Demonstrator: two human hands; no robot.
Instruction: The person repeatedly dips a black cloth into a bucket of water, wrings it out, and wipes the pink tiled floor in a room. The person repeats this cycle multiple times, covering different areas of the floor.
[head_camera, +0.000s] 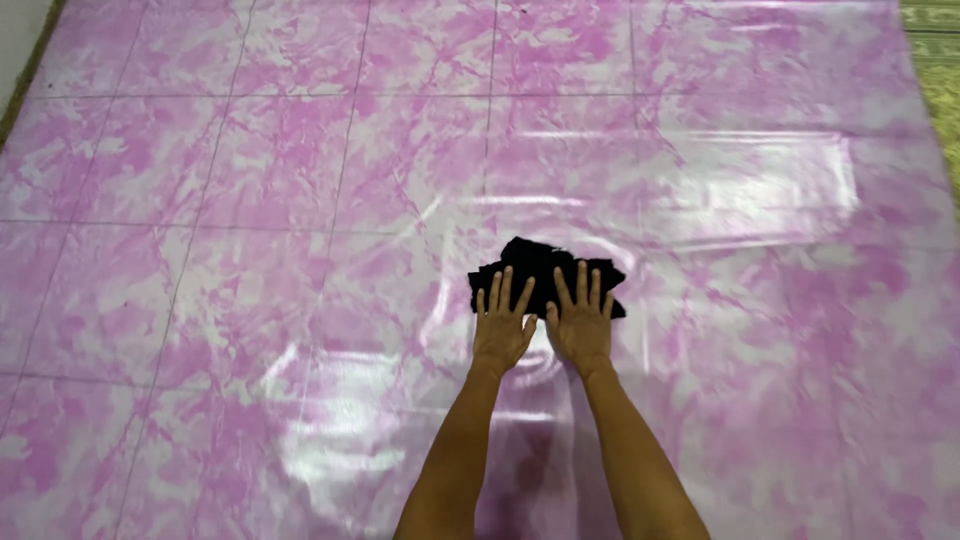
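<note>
A small crumpled black cloth (540, 265) lies on a glossy pink-and-white marbled floor sheet (300, 200). My left hand (502, 325) rests flat, palm down, with its fingers spread over the cloth's near left edge. Beside it my right hand (580, 320) lies flat in the same way, fingers spread on the cloth's near right edge. Both forearms reach in from the bottom of the view. Neither hand grips the cloth; the fingertips press on top of it.
The pink sheet has a tile-like grid and bright glare patches (760, 185). A green patterned mat edge (935, 60) shows at the top right. A pale strip of bare floor (20, 30) borders the sheet at the top left.
</note>
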